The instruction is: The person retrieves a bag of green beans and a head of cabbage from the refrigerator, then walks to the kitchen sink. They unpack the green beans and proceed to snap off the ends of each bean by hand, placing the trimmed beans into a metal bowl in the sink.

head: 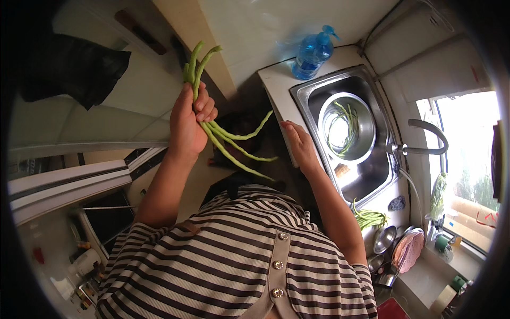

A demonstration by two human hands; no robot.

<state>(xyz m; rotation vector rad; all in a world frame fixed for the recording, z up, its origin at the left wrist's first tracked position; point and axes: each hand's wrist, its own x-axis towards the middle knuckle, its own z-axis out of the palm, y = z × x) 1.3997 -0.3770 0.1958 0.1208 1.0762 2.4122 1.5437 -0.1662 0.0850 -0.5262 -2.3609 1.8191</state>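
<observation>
My left hand (193,115) is closed around several long green beans (233,136), their ends sticking out above the fist and trailing down to the right. Beside the counter edge, my right hand (299,145) has its fingers extended together; its palm side is hidden, and no item shows in it. A round metal pot (368,141) with more long beans (350,123) inside stands in the steel sink (378,175). A brownish piece (341,170) lies in the sink below the pot. Another bunch of long beans (370,219) rests on the counter beside the sink.
A blue pump bottle (312,56) stands at the counter's far corner. The grey faucet (430,137) arches on the window side. A dark scouring pad (397,203), a metal bowl (385,239) and a pink basket (410,251) are at the lower right. A black bag (75,65) is at the upper left.
</observation>
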